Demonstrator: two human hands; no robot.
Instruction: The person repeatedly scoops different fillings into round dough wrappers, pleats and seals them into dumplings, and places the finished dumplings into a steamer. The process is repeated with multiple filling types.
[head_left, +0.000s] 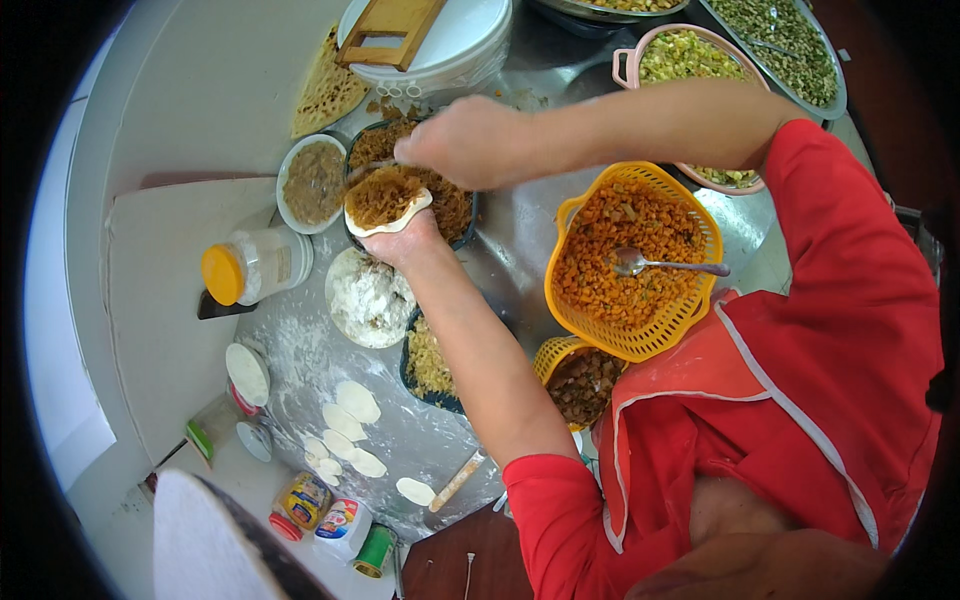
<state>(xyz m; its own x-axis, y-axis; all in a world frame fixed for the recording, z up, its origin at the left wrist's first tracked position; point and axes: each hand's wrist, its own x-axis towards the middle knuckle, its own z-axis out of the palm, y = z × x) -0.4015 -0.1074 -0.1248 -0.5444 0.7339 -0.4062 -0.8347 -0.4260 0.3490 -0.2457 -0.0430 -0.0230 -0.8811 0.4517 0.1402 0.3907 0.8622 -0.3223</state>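
My left hand (409, 238) holds a round dough wrapper (397, 223) with a mound of brown shredded filling (384, 196) on it. It is over a dark tray (473, 225) heaped with similar brown filling (446, 214). My right hand (469, 142), slightly blurred, is closed around a utensil (369, 169), whose blurred end reaches beside the filled wrapper. Most of its handle is hidden by the hand. Below my left hand lies a flour-dusted dough mass (369, 300). Flat dough rounds (358, 402) and a rolling pin (458, 480) rest on the floured metal table (300, 367).
A yellow basket (556, 300) holds diced orange filling and a spoon (667, 266); a smaller yellow basket (551, 356) adjoins it. A white bowl (283, 187) and yellow-lidded jar (259, 264) stand near the wall. A pink basin (630, 67) sits beneath my right forearm. Several containers (343, 529) stand lower left.
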